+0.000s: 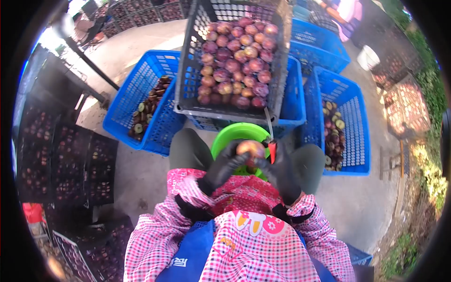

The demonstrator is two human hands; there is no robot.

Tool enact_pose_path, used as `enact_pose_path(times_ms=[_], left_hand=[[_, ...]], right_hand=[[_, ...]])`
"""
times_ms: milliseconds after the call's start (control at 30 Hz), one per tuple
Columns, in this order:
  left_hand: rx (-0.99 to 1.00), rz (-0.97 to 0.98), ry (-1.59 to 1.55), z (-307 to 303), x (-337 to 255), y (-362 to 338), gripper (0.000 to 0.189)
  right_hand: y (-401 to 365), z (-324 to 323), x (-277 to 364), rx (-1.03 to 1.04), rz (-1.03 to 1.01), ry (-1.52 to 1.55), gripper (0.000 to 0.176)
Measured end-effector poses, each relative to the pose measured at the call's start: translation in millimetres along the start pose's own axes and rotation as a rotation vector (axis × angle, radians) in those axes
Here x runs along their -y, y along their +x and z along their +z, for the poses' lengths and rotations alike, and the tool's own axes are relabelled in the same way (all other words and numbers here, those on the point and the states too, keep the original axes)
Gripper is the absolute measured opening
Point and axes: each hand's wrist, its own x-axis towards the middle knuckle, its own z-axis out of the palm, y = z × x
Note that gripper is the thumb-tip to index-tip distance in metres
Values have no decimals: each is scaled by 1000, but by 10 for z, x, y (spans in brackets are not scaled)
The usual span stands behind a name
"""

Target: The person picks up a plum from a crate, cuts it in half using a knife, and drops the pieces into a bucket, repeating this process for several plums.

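My left hand (222, 165), in a black glove, is closed around a reddish-yellow plum (251, 148) above a bright green basin (228, 135) between my knees. My right hand (283, 173), also in a black glove, is closed on a knife with a red handle (272, 152), its pale narrow blade pointing up and away from me. The right fingertips come right beside the plum. Just beyond the basin, a black crate (184, 104) full of whole plums (239, 61) rests tilted on a blue crate (293, 110).
Cut plums lie in the left blue crate (117, 113) and the right blue crate (357, 127). Stacked dark crates (61, 164) of fruit line the left side. A white bucket (368, 58) stands at the back right. Another person (345, 16) is at the top right.
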Motion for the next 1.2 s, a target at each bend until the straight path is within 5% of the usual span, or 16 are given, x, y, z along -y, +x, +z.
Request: enact_pose_path(times_ms=[133, 233, 333, 400, 500, 600, 633, 667, 700, 800, 833, 867, 933, 1000, 1133, 1200], left_hand=[[-101, 207, 87, 328, 44, -47, 41], [-140, -230, -349, 343, -15, -10, 47], [72, -140, -286, 289, 49, -42, 29], [56, -277, -548, 286, 121, -48, 32], [262, -226, -105, 157, 160, -136, 25], [347, -311, -233, -119, 982, -148, 29], [177, -724, -372, 316, -123, -107, 40], [194, -707, -363, 276, -145, -1, 40], [305, -704, -555, 187, -139, 67, 42], [567, -643, -831, 52, -79, 152, 47], [190, -520, -642, 188, -198, 89, 50], [-172, -388, -440, 283, -258, 71, 52], [-135, -399, -978, 272, -67, 52, 46], [-1, 170, 131, 183, 99, -147, 57], [182, -207, -420, 65, 274, -220, 67], [108, -40, -174, -35, 294, -229, 60]], right_hand=[[-13, 178, 106, -81, 141, -37, 59], [-12, 227, 155, -176, 0, -116, 57], [-35, 139, 177, -134, -41, -159, 59], [7, 42, 255, -7, -197, -370, 58], [53, -81, 229, 175, -338, -426, 56], [85, -135, 172, 383, -619, -481, 59], [107, -171, 107, 348, -453, -259, 52], [171, -208, 55, 315, -302, -42, 46], [197, -143, 46, 199, 373, 539, 35], [159, -263, -246, 92, 68, 421, 32], [182, -346, -26, 248, 334, 1098, 38], [163, -274, -38, 241, 329, 1102, 38], [106, -93, -35, 106, 348, 473, 50], [199, -119, 49, 295, -86, -117, 70], [236, 63, -203, 332, 74, -181, 67], [212, 73, -246, 424, 110, -178, 65]])
